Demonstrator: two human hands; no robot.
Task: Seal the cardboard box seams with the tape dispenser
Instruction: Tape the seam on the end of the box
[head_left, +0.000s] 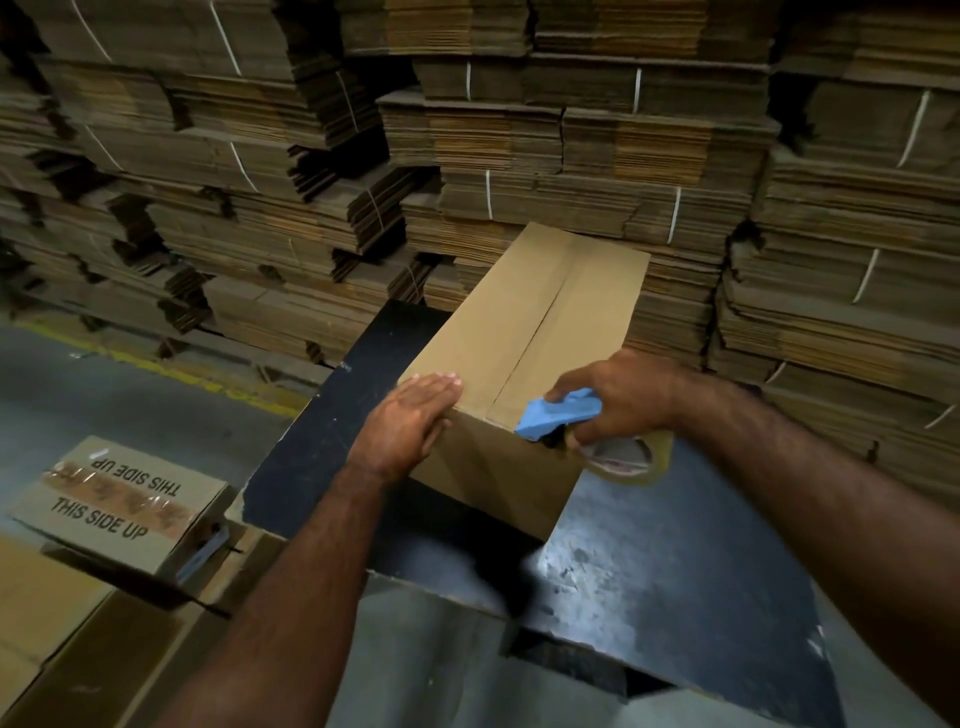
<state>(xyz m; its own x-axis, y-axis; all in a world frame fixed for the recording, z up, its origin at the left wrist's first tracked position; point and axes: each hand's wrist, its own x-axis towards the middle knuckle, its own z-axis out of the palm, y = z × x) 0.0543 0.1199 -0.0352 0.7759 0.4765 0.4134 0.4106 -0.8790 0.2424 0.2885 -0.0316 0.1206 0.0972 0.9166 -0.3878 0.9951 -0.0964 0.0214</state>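
Note:
A long brown cardboard box (524, 322) lies on a black table (322, 426), its two top flaps meeting in a centre seam that runs away from me. My left hand (410, 415) rests flat, fingers together, on the near left corner of the box top. My right hand (618, 400) grips a blue tape dispenser (556, 413) with a roll of clear tape (628, 460) hanging below it. The dispenser's nose touches the near top edge of the box, just right of the seam.
Tall stacks of strapped flat cardboard (571, 130) fill the whole background right behind the table. A taped box printed "THIS SIDE UP" (114, 499) sits low on the left on more cardboard. Grey floor with a yellow line (156, 364) lies to the left.

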